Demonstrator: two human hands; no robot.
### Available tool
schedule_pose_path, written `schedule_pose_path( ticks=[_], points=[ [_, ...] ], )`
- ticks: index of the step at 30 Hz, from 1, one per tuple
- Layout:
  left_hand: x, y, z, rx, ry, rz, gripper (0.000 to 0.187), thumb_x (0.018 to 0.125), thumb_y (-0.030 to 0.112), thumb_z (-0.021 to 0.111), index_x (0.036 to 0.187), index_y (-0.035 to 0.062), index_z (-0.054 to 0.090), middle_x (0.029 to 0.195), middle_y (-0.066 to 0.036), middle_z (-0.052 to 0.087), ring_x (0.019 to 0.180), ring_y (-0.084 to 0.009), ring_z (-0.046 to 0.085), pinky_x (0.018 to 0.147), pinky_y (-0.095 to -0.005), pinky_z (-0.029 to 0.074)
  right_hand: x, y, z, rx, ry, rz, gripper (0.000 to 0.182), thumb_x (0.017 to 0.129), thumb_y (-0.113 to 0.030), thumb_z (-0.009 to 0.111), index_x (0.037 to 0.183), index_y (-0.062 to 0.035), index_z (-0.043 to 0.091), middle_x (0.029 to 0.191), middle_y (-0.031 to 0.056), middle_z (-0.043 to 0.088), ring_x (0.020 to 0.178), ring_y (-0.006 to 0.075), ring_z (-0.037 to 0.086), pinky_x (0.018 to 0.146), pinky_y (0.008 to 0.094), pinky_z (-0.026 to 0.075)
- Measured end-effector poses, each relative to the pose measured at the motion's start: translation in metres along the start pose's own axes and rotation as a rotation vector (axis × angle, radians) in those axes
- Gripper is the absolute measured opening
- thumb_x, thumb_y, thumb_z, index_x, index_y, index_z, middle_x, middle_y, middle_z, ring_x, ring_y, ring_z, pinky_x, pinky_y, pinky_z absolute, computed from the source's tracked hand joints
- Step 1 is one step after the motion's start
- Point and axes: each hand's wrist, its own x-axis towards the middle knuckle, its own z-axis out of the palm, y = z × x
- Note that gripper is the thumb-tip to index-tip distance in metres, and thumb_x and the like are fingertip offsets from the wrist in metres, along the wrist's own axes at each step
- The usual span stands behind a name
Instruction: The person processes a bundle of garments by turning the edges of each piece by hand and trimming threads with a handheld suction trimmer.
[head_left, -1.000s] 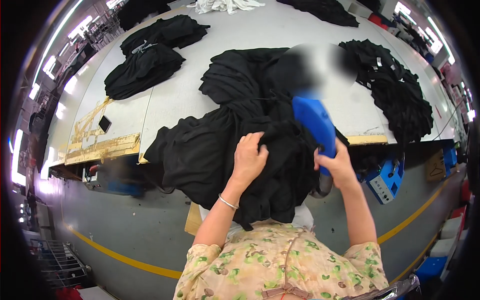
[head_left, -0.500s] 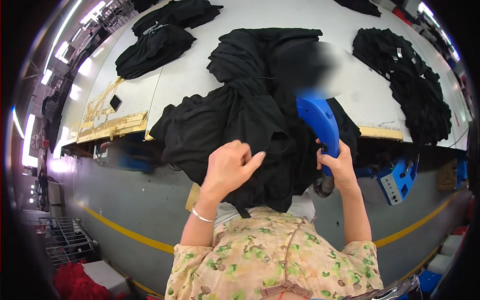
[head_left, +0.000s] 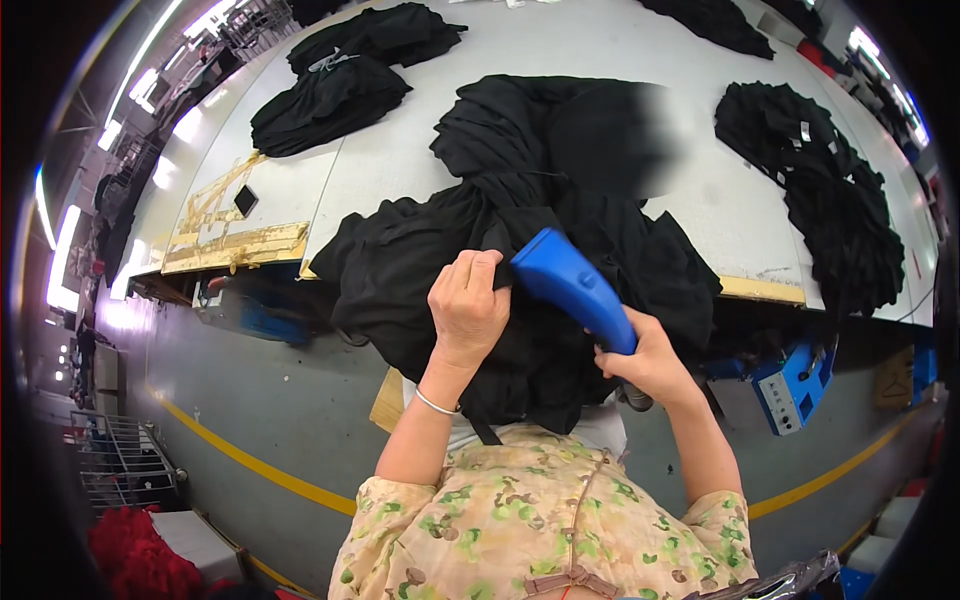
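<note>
A black garment point(head_left: 400, 255) hangs over the near table edge and down across my lap. My left hand point(head_left: 468, 308) is closed, pinching a fold of it near the middle. In my right hand point(head_left: 648, 362) is the grip of a blue handheld thread trimmer point(head_left: 572, 278), its wide head pointing up and left, right beside my left fingertips. The trimmer overlaps the cloth in this view. Behind, more bunched black cloth point(head_left: 490, 125) lies on the table, partly covered by a blurred patch.
The white table point(head_left: 390, 150) has a worn, taped front edge. Black garment piles lie at the back left point(head_left: 330, 105) and right point(head_left: 840, 210). A dark phone-like object point(head_left: 246, 200) rests at the left. Below the right side stands a blue control box point(head_left: 790, 390).
The trimmer has swung left and tilted, its head now beside my left hand. My left hand has moved up and pinched the black garment. The whole view has shifted slightly.
</note>
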Motion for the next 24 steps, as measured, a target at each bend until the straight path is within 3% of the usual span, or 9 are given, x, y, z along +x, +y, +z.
schedule_pose_path(
  ticks=[2, 5, 8, 13, 17, 20, 23, 24],
  points=[
    [0.002, -0.003, -0.004, -0.114, 0.027, -0.067, 0.031, 0.067, -0.008, 0.069, 0.095, 0.0038, 0.063, 0.081, -0.008, 0.058, 0.065, -0.0238, 0.059, 0.060, -0.0311, 0.047, 0.003, 0.000, 0.003, 0.047, 0.006, -0.033, 0.038, 0.071, 0.001, 0.067, 0.109, 0.0040, 0.061, 0.079, 0.0048, 0.061, 0.065, 0.0099, 0.058, 0.060, 0.0250, 0.050],
    [0.001, 0.000, -0.013, -0.423, -0.089, -0.409, 0.026, 0.075, -0.011, 0.069, 0.096, 0.0028, 0.064, 0.083, -0.003, 0.060, 0.066, -0.0117, 0.056, 0.061, -0.0243, 0.045, 0.002, -0.006, 0.007, 0.186, 0.085, -0.073, 0.035, 0.073, -0.001, 0.068, 0.107, 0.0038, 0.062, 0.077, 0.0045, 0.061, 0.065, 0.0096, 0.058, 0.061, 0.0242, 0.050],
    [-0.005, -0.007, -0.003, -0.889, -0.071, -0.611, 0.021, 0.085, -0.011, 0.065, 0.102, 0.0007, 0.066, 0.085, 0.003, 0.062, 0.069, -0.0024, 0.050, 0.061, -0.0197, 0.042, 0.005, -0.010, 0.015, 0.004, -0.008, -0.013, 0.035, 0.071, -0.001, 0.067, 0.105, 0.0045, 0.062, 0.075, 0.0049, 0.061, 0.062, 0.0106, 0.058, 0.061, 0.0242, 0.050],
    [-0.003, -0.016, -0.015, -1.216, -0.145, -0.868, 0.021, 0.093, -0.005, 0.061, 0.112, 0.0001, 0.068, 0.085, 0.004, 0.064, 0.068, 0.0006, 0.049, 0.061, -0.0158, 0.040, 0.009, -0.007, 0.021, 0.189, 0.108, -0.078, 0.034, 0.071, 0.000, 0.068, 0.104, 0.0046, 0.062, 0.077, 0.0044, 0.061, 0.065, 0.0095, 0.059, 0.061, 0.0248, 0.050],
    [-0.001, -0.024, -0.026, -1.280, -0.261, -0.968, 0.023, 0.094, -0.003, 0.059, 0.114, 0.0010, 0.068, 0.084, 0.004, 0.063, 0.069, 0.0002, 0.051, 0.062, -0.0141, 0.039, 0.011, -0.006, 0.027, -0.048, 0.010, -0.020, 0.032, 0.072, 0.001, 0.065, 0.103, 0.0024, 0.061, 0.077, 0.0034, 0.060, 0.065, 0.0096, 0.058, 0.061, 0.0250, 0.048],
    [-0.003, -0.030, -0.026, -1.435, -0.204, -1.113, 0.026, 0.092, -0.005, 0.059, 0.115, 0.0023, 0.068, 0.083, 0.005, 0.063, 0.068, -0.0008, 0.052, 0.061, -0.0167, 0.041, 0.009, -0.006, 0.033, 0.142, 0.097, -0.070, 0.031, 0.073, 0.000, 0.066, 0.103, 0.0014, 0.061, 0.077, 0.0026, 0.060, 0.065, 0.0086, 0.057, 0.061, 0.0247, 0.048],
    [0.005, -0.024, -0.027, -1.309, -0.174, -0.956, 0.021, 0.091, -0.001, 0.062, 0.110, 0.0043, 0.069, 0.079, 0.005, 0.063, 0.066, -0.0022, 0.053, 0.059, -0.0217, 0.043, 0.011, -0.007, 0.039, 0.118, 0.102, -0.046, 0.030, 0.073, 0.001, 0.067, 0.103, 0.0020, 0.062, 0.077, 0.0031, 0.060, 0.065, 0.0091, 0.057, 0.061, 0.0248, 0.048],
    [0.004, -0.027, -0.025, -1.110, -0.216, -0.776, 0.018, 0.091, 0.001, 0.063, 0.107, 0.0044, 0.069, 0.077, 0.004, 0.061, 0.065, -0.0031, 0.051, 0.058, -0.0223, 0.042, 0.012, -0.007, 0.039, 0.086, 0.097, -0.033, 0.030, 0.073, 0.001, 0.067, 0.102, 0.0023, 0.062, 0.077, 0.0033, 0.060, 0.065, 0.0093, 0.058, 0.061, 0.0249, 0.049]
  ],
)
